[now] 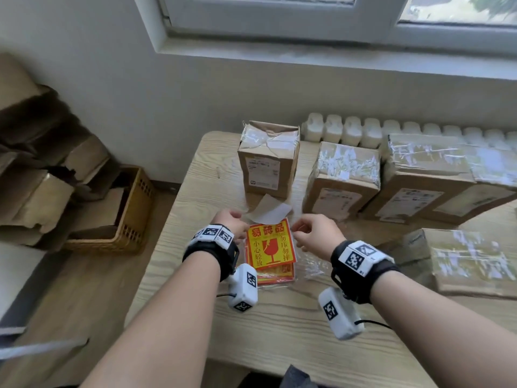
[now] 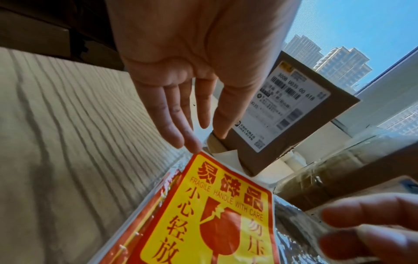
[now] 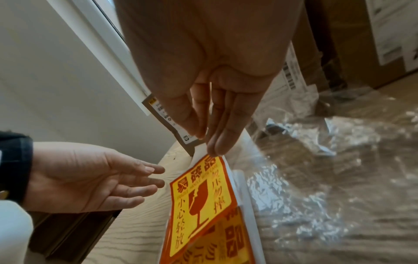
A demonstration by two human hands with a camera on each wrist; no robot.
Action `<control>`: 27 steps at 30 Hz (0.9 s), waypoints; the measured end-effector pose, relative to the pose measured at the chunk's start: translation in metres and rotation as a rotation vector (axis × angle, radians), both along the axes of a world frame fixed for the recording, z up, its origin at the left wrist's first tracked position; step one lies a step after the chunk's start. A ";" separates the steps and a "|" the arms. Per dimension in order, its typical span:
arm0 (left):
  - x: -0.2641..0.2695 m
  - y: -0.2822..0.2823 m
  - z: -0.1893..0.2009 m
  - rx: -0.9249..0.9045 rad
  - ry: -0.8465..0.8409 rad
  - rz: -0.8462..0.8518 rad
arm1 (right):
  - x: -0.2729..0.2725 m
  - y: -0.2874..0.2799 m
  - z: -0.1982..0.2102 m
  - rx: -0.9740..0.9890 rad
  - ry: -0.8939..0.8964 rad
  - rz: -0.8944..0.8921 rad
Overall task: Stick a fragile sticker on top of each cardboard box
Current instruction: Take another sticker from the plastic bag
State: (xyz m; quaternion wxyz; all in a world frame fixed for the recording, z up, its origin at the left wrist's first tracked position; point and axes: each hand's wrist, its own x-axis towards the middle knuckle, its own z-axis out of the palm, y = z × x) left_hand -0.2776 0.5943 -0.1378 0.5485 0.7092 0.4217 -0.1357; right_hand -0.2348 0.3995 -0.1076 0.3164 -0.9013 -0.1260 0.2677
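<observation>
Yellow-and-red fragile sticker lies atop its stack at the desk centre. Left hand hovers open; right hand fingertips meet at its far corner, grasp uncertain. Advice: peel slowly, keeping adhesive off fingers.

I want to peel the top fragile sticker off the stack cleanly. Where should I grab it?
Probably the far right corner of the top sticker, from the right: the right hand already has its fingertips there, and that edge looks slightly raised off the stack. The left hand, fingers open, could steady the far left corner.
</observation>
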 end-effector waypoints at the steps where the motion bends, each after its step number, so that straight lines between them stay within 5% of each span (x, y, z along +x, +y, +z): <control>1: 0.001 0.000 -0.004 -0.013 0.011 -0.015 | 0.000 0.002 -0.005 -0.004 0.011 -0.004; 14: -0.001 0.006 -0.025 0.121 0.061 -0.288 | -0.006 0.009 -0.031 -0.026 0.186 -0.024; 27: 0.000 -0.022 0.032 -0.196 -0.082 -0.313 | 0.003 -0.018 0.018 0.105 -0.086 -0.198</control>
